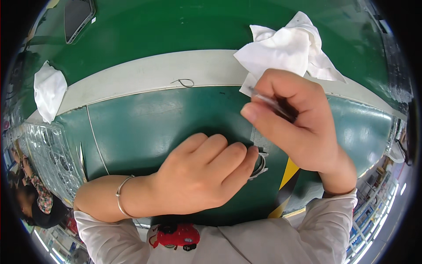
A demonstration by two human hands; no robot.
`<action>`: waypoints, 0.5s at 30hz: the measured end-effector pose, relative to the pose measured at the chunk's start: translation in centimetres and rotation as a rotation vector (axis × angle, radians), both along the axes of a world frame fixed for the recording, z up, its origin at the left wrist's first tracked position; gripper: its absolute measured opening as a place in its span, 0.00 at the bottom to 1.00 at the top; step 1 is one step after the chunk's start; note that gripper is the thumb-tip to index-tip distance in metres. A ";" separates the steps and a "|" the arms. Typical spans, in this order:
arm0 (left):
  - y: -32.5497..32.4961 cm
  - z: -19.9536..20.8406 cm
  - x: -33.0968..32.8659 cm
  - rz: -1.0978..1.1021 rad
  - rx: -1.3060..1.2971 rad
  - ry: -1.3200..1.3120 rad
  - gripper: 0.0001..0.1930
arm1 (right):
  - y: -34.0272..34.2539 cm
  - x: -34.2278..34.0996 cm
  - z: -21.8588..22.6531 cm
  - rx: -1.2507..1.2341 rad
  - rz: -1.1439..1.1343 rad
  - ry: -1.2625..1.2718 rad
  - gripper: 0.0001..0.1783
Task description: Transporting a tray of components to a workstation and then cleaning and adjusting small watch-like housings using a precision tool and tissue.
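My left hand [206, 174] is closed low over the green mat, back of the hand up, its thumb hidden underneath. At its index fingertip a silver ring-shaped metal part [262, 166] sticks out, gripped there; most of it is covered. Above and to the right, my right hand [303, 123] is raised, thumb and curled fingers pinching a thin, pale, shiny strip-like thing [269, 101]. Blur hides what kind of thing it is. Behind that hand lies a crumpled white cloth [283, 48].
A small dark loop of cord [187, 82] lies on the grey strip [145, 70]. Another white cloth [49, 90] and a clear plastic tray [48, 154] are at left, tweezers [82, 160] beside the tray. A phone [78, 20] lies far left; another person [37, 198] sits beyond the tray.
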State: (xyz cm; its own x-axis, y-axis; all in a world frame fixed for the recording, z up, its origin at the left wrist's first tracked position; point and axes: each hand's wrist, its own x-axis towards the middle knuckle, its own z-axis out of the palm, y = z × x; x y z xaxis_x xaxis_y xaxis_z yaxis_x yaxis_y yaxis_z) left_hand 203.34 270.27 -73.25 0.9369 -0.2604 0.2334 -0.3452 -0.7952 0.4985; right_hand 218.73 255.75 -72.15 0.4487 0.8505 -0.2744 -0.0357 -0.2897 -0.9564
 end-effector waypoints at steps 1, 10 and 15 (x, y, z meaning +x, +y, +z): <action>0.0 0.1 -0.2 -0.003 0.011 -0.014 0.14 | 0.2 -0.3 -0.1 0.001 0.004 -0.005 0.06; 1.9 0.6 -0.7 0.057 -0.085 0.078 0.26 | 0.5 -1.5 -0.3 0.097 -0.088 0.052 0.11; 3.8 0.0 0.5 0.163 -0.183 0.108 0.29 | -0.5 -1.4 -0.1 0.181 -0.234 0.227 0.16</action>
